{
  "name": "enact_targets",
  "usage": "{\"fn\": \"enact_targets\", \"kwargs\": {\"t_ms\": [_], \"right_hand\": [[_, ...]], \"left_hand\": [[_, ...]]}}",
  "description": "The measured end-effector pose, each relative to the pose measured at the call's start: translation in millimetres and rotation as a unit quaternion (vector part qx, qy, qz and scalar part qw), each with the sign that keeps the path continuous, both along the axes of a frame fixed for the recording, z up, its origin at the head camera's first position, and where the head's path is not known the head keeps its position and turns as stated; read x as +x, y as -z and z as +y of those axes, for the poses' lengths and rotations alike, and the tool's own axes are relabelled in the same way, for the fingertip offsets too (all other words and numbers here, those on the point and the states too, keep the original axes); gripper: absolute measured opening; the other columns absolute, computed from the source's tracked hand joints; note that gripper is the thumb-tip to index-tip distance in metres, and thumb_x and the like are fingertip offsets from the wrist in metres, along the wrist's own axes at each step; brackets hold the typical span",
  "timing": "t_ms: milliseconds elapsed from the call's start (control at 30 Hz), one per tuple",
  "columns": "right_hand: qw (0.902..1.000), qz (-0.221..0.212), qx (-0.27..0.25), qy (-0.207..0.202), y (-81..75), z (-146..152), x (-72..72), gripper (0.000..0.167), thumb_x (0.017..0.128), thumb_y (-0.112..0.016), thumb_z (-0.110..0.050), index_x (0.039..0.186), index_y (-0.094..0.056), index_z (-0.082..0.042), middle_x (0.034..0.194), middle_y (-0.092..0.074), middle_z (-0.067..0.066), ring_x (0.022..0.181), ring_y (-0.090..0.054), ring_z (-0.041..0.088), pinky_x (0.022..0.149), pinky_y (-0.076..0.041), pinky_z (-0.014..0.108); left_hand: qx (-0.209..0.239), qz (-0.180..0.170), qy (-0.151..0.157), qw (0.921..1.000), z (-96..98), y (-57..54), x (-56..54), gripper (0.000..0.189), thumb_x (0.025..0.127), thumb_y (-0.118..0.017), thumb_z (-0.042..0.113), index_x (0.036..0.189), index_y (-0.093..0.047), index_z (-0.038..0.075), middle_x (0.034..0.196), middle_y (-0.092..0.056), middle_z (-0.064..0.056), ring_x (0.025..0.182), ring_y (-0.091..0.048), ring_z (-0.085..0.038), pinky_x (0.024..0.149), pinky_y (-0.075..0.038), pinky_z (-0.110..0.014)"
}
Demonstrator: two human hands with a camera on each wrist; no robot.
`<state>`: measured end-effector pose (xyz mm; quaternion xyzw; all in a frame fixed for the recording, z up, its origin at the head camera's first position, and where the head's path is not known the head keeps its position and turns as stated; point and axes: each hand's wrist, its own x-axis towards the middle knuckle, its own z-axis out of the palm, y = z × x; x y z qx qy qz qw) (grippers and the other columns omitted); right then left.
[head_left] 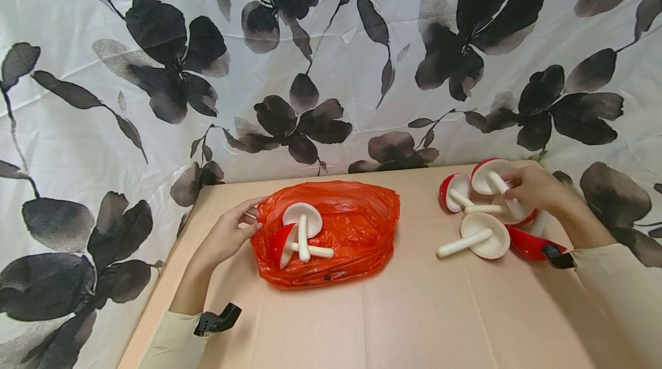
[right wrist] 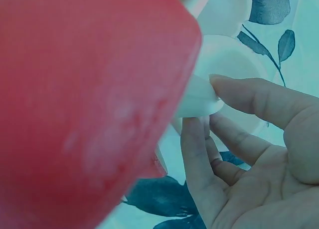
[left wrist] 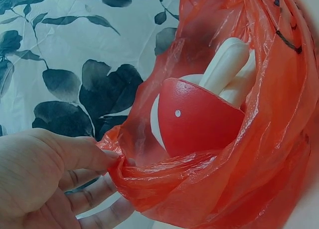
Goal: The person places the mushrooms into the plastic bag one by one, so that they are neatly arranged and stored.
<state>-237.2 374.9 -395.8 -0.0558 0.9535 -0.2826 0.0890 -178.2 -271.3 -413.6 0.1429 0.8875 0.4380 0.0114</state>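
Note:
A crinkled red plastic bag (head_left: pixel 362 225) lies with its mouth facing up. My left hand (head_left: pixel 233 234) pinches the bag's left edge between thumb and fingers, as the left wrist view shows closely. Two toy mushrooms with red caps and white stems are in the bag; one red cap (left wrist: pixel 199 119) faces the left wrist camera. On the right, my right hand (head_left: pixel 538 188) is at a pile of similar mushrooms. Its thumb and fingers pinch the white stem (right wrist: pixel 197 99) of a mushroom (head_left: pixel 484 178) at the back. A large red cap (right wrist: pixel 89 99) hides much of the right wrist view.
Several more mushrooms are heaped around the right hand, one with its stem (head_left: pixel 462 244) pointing left and a red cap (head_left: pixel 532 242) beside the wrist. The tan tabletop (head_left: pixel 372 323) meets a floral cloth (head_left: pixel 362 70) behind it.

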Motion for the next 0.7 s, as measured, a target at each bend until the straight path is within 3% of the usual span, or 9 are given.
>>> {"fn": "enact_targets", "kwargs": {"t_ms": [100, 267, 500, 700], "right_hand": [[0.9996, 0.002, -0.028, 0.002, -0.9, -1.1, -0.3, 0.047, 0.089, -0.069, 0.000, 0.130, -0.053, 0.019, 0.105, -0.061, 0.030, 0.091, -0.058, 0.036, 0.070, -0.061, 0.043], [0.9978, -0.023, -0.061, 0.015, -1.7, -1.7, 1.9, 0.053, 0.093, -0.067, -0.007, 0.137, -0.047, 0.014, 0.121, -0.051, 0.034, 0.106, -0.053, 0.045, 0.081, -0.061, 0.051], [0.9957, -0.026, -0.085, 0.028, -6.3, -4.9, 1.6, 0.061, 0.098, -0.065, -0.018, 0.144, -0.039, 0.013, 0.131, -0.048, 0.034, 0.112, -0.053, 0.040, 0.076, -0.058, 0.025], [0.9934, -0.030, -0.103, 0.039, -8.4, -8.0, 1.1, 0.064, 0.099, -0.066, -0.023, 0.146, -0.040, 0.011, 0.137, -0.047, 0.034, 0.116, -0.055, 0.038, 0.083, -0.060, 0.030]], "left_hand": [[-0.001, 0.002, 0.000, 1.0000, -0.8, -0.3, 0.2, 0.055, 0.095, -0.059, -0.006, 0.146, -0.054, 0.013, 0.111, -0.065, -0.018, 0.098, -0.065, -0.032, 0.070, -0.060, -0.028], [0.002, 0.002, 0.001, 1.0000, -1.1, 0.3, 0.0, 0.055, 0.095, -0.059, -0.006, 0.146, -0.054, 0.013, 0.112, -0.065, -0.018, 0.098, -0.066, -0.033, 0.070, -0.060, -0.028], [0.001, 0.000, -0.002, 1.0000, -1.1, 0.7, 0.2, 0.054, 0.095, -0.060, -0.006, 0.146, -0.054, 0.012, 0.110, -0.064, -0.017, 0.098, -0.066, -0.033, 0.069, -0.060, -0.028], [-0.001, 0.003, -0.001, 1.0000, -0.5, 0.4, -0.9, 0.053, 0.095, -0.059, -0.006, 0.145, -0.055, 0.012, 0.109, -0.064, -0.017, 0.097, -0.065, -0.032, 0.069, -0.060, -0.028]]}}
